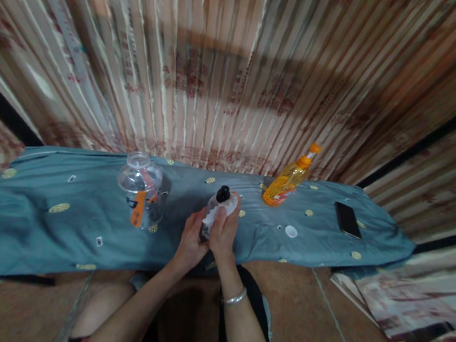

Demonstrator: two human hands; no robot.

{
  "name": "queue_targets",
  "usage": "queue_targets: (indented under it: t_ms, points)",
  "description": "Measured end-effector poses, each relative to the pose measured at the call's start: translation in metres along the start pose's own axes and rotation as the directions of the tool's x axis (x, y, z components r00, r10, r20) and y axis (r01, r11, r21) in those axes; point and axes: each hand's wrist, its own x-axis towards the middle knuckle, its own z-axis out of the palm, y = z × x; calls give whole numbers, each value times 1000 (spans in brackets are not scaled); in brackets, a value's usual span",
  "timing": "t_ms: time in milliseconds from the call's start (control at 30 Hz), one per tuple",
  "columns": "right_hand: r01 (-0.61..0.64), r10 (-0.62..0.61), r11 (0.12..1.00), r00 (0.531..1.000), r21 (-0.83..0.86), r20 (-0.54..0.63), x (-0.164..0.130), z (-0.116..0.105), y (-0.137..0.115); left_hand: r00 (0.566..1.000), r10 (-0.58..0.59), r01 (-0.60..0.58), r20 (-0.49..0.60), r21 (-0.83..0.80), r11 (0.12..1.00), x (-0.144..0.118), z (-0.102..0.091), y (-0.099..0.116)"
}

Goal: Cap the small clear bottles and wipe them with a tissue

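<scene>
A small bottle with a black top (223,194) and a whitish, torn-looking patch on its side is between my two hands, near the front edge of the cloth-covered surface. My left hand (192,241) wraps round its lower left side. From the right, my right hand (224,233) grips it, the thumb lying on the pale patch. The palms and fingers hide most of the bottle's lower part. To the left stands a clear, wide plastic jar (139,189) without a lid, an orange label on its front. A bottle of orange liquid (288,181) with an orange cap stands to the right.
A teal cloth with pineapple prints (74,228) covers the long surface. On its right part lie a white round disc (291,232) and a black phone (348,220). Pleated curtains (226,68) hang close behind and at both sides.
</scene>
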Motion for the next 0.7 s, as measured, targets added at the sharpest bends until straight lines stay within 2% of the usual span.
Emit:
queue_targets:
  t_ms: [100,200,367,467,600,700]
  points:
    - [-62,59,996,997,67,49,-17,3,22,1000,-16,16,19,-27,999,-3,-1,-3]
    - [-97,89,994,987,54,135,-37,4,39,996,-88,89,21,-53,995,-1,-6,-3]
    - [-181,163,982,959,57,230,-51,-1,43,984,-171,175,43,-121,977,6,-14,9]
    - [-235,202,958,960,165,194,-38,-7,31,983,-170,177,62,-137,975,9,-14,19]
    - [-273,235,910,960,312,153,2,-16,9,987,-149,155,61,-124,980,12,-10,23]
    - [-357,263,832,928,425,264,38,-22,0,990,-122,130,72,-108,986,11,-6,21]
